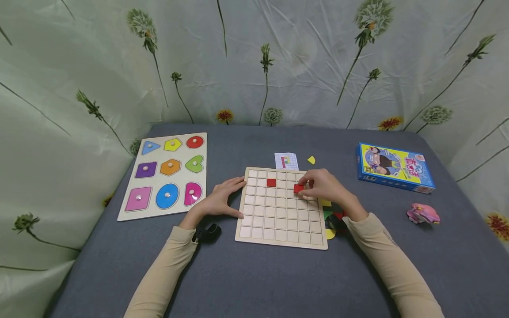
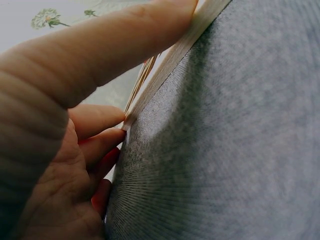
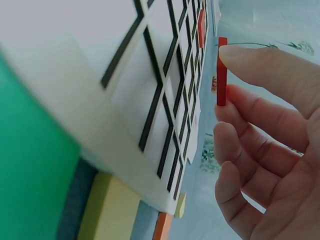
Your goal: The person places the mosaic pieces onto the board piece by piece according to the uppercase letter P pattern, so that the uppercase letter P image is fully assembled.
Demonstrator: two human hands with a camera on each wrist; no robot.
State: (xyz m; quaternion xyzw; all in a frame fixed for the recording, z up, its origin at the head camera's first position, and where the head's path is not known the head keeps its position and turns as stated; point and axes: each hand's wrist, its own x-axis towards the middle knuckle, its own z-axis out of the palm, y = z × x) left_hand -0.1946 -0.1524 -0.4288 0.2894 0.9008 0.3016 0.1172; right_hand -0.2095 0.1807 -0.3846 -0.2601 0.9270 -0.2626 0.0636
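A wooden grid board (image 1: 280,238) with square cells lies in the middle of the table, one red square tile (image 1: 271,183) in its upper part. My right hand (image 1: 324,185) pinches another red square tile (image 1: 298,189) between thumb and fingers over the upper right cells; in the right wrist view this tile (image 3: 222,75) stands edge-on, apart from the board. At the board's left edge rests my left hand (image 1: 218,198), fingers near the upper corner and thumb lower down. The left wrist view shows its thumb (image 2: 110,42) and fingertips touching the board's side.
Behind the board lies a small pattern card (image 1: 286,161), beside a yellow quarter-round piece (image 1: 311,160). Coloured pieces (image 1: 330,234) lie partly under the board's right edge. A knobbed shape puzzle (image 1: 159,212) is at left; a blue box (image 1: 393,168) and a pink toy (image 1: 423,213) are at right.
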